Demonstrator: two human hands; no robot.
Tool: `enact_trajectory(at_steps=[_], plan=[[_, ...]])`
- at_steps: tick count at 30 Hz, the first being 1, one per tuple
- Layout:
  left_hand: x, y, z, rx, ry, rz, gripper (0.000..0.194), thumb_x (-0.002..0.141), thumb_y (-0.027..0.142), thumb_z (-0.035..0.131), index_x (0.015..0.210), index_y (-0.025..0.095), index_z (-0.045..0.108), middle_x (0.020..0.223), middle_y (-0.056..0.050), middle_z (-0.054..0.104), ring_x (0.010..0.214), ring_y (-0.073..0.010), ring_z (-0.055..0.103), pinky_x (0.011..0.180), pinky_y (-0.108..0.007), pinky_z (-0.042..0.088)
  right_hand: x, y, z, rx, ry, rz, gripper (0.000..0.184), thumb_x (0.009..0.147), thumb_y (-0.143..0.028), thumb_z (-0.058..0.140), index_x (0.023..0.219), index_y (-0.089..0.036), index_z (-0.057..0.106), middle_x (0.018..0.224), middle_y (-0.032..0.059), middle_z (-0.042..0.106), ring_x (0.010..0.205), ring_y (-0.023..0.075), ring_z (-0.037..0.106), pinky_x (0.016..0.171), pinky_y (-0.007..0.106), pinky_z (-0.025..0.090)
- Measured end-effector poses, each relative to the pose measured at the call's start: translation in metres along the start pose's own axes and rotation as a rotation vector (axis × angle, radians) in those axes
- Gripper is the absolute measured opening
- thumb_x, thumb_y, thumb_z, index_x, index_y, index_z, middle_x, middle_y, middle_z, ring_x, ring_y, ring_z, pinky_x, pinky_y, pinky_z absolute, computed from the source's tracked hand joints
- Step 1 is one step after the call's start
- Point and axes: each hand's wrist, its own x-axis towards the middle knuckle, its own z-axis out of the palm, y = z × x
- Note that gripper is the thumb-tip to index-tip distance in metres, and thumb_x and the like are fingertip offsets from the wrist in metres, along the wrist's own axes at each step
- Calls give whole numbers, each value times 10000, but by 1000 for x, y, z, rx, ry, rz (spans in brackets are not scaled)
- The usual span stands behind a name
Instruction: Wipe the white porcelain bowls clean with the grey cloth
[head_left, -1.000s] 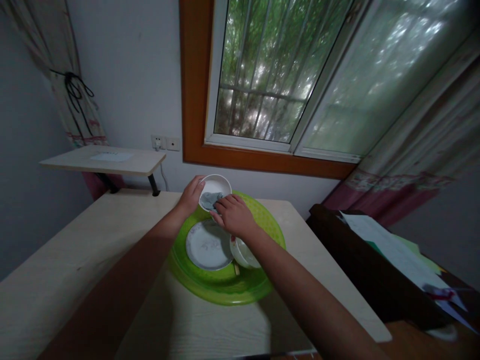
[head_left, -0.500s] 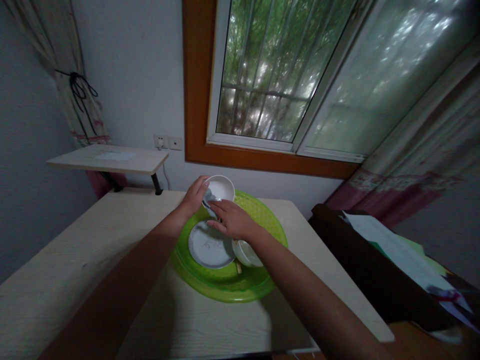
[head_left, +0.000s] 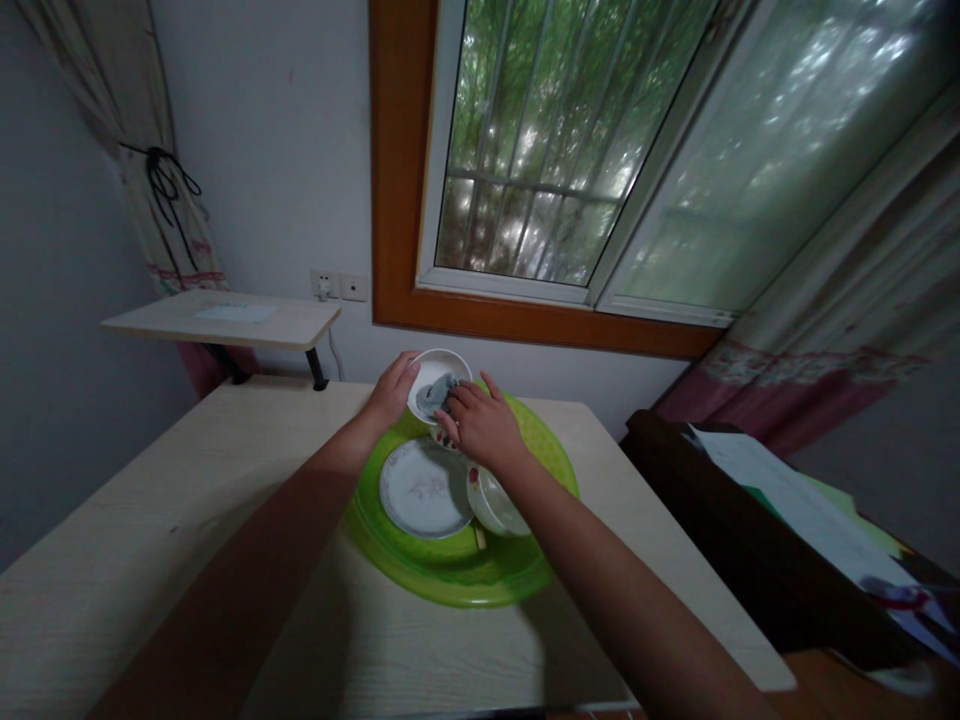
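My left hand [head_left: 391, 392] grips the left rim of a white bowl [head_left: 442, 362], which is tilted toward me above the far side of a green tray [head_left: 480, 592]. Inside that bowl, the fingers of my right hand [head_left: 484, 425] press a grey-blue cloth [head_left: 436, 396] against the surface. A round white plate [head_left: 426, 490] with a faint pattern lies on the tray. To its right sits another pale bowl [head_left: 495, 505], partly covered by my right forearm. A light-coloured stick end [head_left: 480, 538] shows between plate and bowl. Below the held bowl, a red-patterned dish [head_left: 444, 438] is mostly hidden.
The tray rests on a pale wooden table [head_left: 247, 560]. At the back left stands a small raised shelf [head_left: 225, 318] with a paper on it. A window [head_left: 540, 150] is behind the table. Papers lie on dark furniture [head_left: 697, 540] at the right.
My right hand has moved from the bowl's lower left edge to the right, with the cloth now across the inside of the bowl. My left hand keeps its hold on the rim.
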Motion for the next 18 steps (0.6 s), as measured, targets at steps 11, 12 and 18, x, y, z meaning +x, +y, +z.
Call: enact_trajectory(at_steps=[11, 12, 18], plan=[[-2, 5, 0, 54, 3, -15, 464, 971, 538, 364, 1187, 192, 587, 1166, -92, 644, 1116, -234, 575, 1022, -374, 445, -1, -6, 0, 134, -124, -109, 401, 1045, -431, 427, 1028, -158, 719, 989, 108, 735, 975, 233, 645, 954, 387, 426], [-2, 4, 0, 50, 9, -20, 467, 970, 542, 366, 1189, 194, 587, 1171, -91, 644, 1119, -235, 574, 1025, -375, 444, -1, -7, 0, 164, -130, -128, 398, 1045, -434, 425, 1080, -158, 710, 1026, 107, 736, 989, 233, 650, 952, 380, 435], [-3, 5, 1, -7, -26, -9, 464, 964, 555, 367, 1168, 202, 589, 1140, -89, 646, 1080, -227, 588, 1009, -373, 457, -5, -10, 4, 329, -107, -167, 544, 1026, -491, 442, 1413, -120, 536, 1373, 162, 627, 1228, 274, 608, 1057, 406, 455]])
